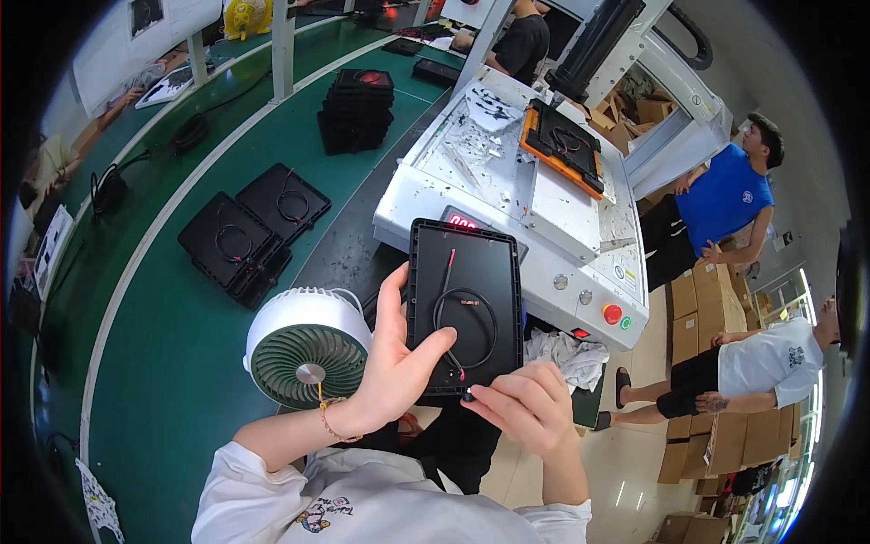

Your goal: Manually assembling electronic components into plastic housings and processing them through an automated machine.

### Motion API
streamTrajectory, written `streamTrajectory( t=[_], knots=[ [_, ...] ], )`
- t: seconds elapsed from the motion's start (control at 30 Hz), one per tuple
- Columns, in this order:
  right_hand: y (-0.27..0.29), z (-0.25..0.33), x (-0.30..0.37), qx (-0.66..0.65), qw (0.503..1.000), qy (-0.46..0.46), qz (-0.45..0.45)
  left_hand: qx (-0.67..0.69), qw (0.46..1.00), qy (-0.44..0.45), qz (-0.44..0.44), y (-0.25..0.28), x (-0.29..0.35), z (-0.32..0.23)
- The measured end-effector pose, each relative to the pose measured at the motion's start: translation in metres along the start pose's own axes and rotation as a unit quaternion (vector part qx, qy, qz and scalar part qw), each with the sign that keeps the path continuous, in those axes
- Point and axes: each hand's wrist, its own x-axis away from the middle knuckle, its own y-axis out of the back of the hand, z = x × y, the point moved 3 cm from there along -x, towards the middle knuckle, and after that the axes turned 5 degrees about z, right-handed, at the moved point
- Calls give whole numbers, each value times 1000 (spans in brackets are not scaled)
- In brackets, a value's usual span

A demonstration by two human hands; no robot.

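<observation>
The black case point(466, 319) is held in the grip of the left hand point(391, 363) near the white fan point(311, 373), its coiled cable point(496, 331) already laid inside, while a small dark part point(468, 394), apparently not yet seated, is pinched by the right hand point(526, 408) at the lower edge.

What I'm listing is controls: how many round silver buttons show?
2, on the white machine: upper-left button and lower-right button; the held black rectangular case may hide others.
</observation>
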Motion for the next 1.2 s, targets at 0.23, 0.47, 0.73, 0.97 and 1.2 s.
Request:
streamTrajectory(
  t=[0.23,0.47,0.73,0.97,1.2],
  knots=[
    [-8,-2,0,-11,1000,13,-24,0,1000,-17,-2,3,-1,-1],
    [-14,-3,5,66,993,103,-10,11,1000,8,-22,6,0,5],
    [-12,-13,1,6,998,61,-28,28,999,-24,-22,5,-3,4],
    [6,-30,-20,-123,957,-252,75,83,995,-14,-49,-2,1,3],
    [16,-32,-48,-24,943,-260,204,146,988,-13,41,-36,2,-2]
  ],
)
